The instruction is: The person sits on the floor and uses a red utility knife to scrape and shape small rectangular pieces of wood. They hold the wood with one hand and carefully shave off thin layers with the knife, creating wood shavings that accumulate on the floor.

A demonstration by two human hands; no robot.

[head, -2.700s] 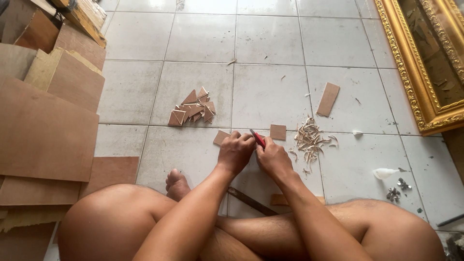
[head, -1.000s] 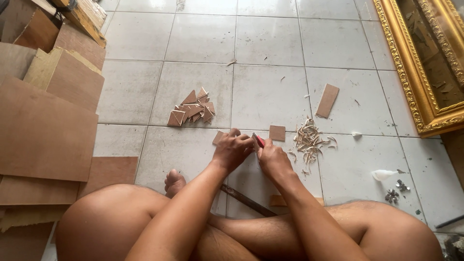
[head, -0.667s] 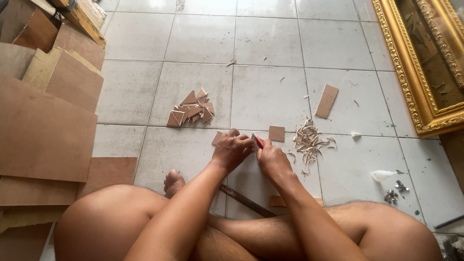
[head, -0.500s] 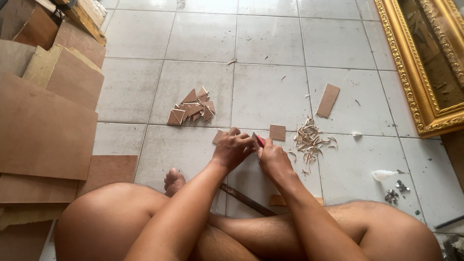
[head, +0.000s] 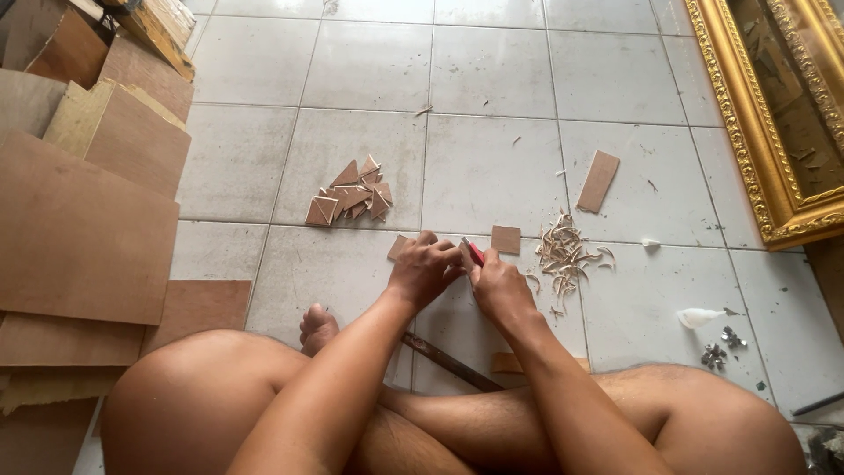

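I sit cross-legged on a tiled floor. My left hand (head: 425, 268) presses a small flat brown wood piece (head: 398, 247) against the floor; most of the piece is hidden under the fingers. Touching it on the right, my right hand (head: 498, 283) grips a red-handled cutter (head: 474, 252), whose tip points at the piece between the two hands. A small square wood piece (head: 505, 239) lies just beyond the right hand.
A pile of triangular wood pieces (head: 350, 193) lies ahead on the left, wood shavings (head: 565, 259) to the right, a rectangular strip (head: 599, 180) farther off. Plywood sheets (head: 79, 229) are stacked at left, a gilded frame (head: 747, 114) at right. A dark bar (head: 450, 361) lies by my legs.
Both hands stay at the same spot with only slight shifts of the fingers and the cutter. Nothing else on the floor has moved.
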